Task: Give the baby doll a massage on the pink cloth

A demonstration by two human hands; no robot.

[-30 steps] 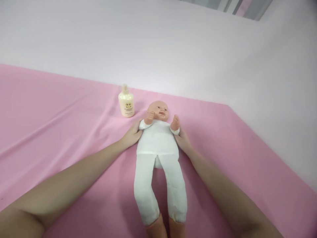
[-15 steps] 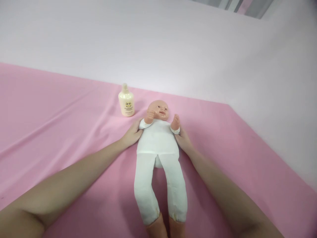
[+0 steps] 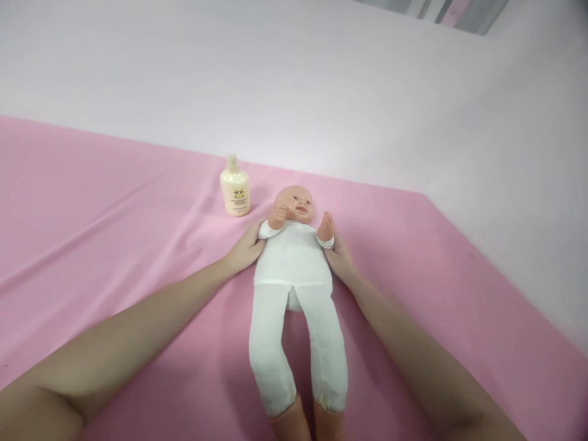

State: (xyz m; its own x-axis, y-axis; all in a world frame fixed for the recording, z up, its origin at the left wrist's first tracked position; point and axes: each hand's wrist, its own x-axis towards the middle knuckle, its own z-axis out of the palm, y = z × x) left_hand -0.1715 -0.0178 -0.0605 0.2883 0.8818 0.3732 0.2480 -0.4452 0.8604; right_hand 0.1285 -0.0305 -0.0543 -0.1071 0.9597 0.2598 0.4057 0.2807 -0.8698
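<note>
A baby doll [image 3: 293, 254] in a white top and trousers lies on its back, its head away from me and its feet toward me, cut off by the lower frame edge. My left hand [image 3: 248, 246] grips its side below the raised arm on the left, thumb against the white sleeve. On the other side my right hand [image 3: 340, 257] holds the doll below its other arm. The fingers of both hands are mostly hidden behind the doll's arms and body.
A pale yellow bottle [image 3: 236, 191] with a printed label stands upright left of the doll's head. Under everything lies a pink cloth [image 3: 114, 245], creased on the left. Beyond its far edge is a white surface [image 3: 285, 92].
</note>
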